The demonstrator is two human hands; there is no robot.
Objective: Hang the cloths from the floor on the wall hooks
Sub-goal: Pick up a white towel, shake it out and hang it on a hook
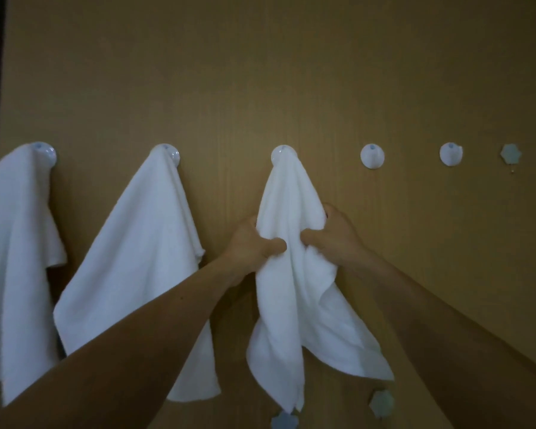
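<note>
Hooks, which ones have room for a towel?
Fourth hook and fifth hook, right of the held cloth, are bare. Crowded leftward: left cloth, middle cloth, and left hand and right hand gripping the held cloth.

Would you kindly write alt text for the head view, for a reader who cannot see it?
The left hand and right hand grip a white towelling cloth hung on a round white hook on a brown wall. Two more cloths hang to its left; two bare hooks on its right.
</note>
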